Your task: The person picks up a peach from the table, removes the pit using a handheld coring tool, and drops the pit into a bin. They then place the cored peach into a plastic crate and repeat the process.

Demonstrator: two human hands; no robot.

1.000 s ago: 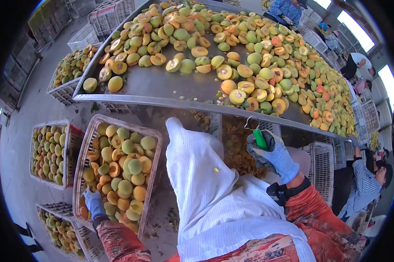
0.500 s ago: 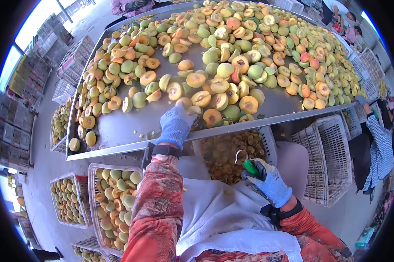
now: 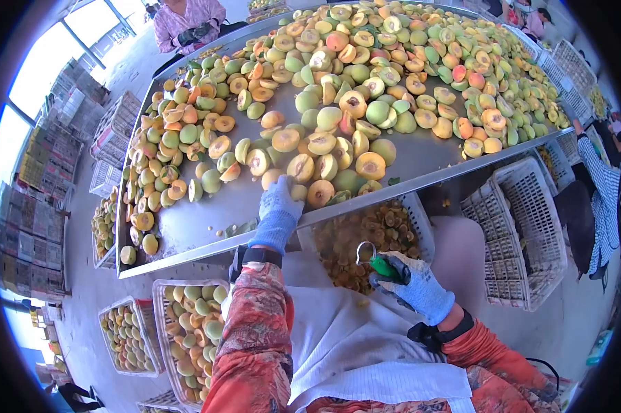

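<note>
My left hand [image 3: 280, 208], in a blue knitted glove, is at the near edge of the metal table [image 3: 186, 224]. Its fingers curl down round a yellow peach half [image 3: 298, 193], partly hidden by the glove. More halved peaches [image 3: 301, 167] lie just beyond the fingertips, cut faces up, some with stones in them. Lower right, my right hand [image 3: 420, 289], gloved in blue and grey, is closed on a pitting tool [image 3: 386, 267] with a green handle and a metal loop. This tool is above a crate [image 3: 424, 230] of brown stones and scraps.
Peach halves [image 3: 475, 76] are heaped across the back of the table. Crates of peaches [image 3: 186, 330] stand at my left, and pale plastic crates [image 3: 524, 234] at my right. A person in a pink top [image 3: 186, 24] sits beyond the far left corner. A checked sleeve [image 3: 603, 199] shows far right.
My view has shifted, and the table now appears lower and further left. The left hand has moved right along the fruit. My right hand has moved slightly left with the pitting tool.
</note>
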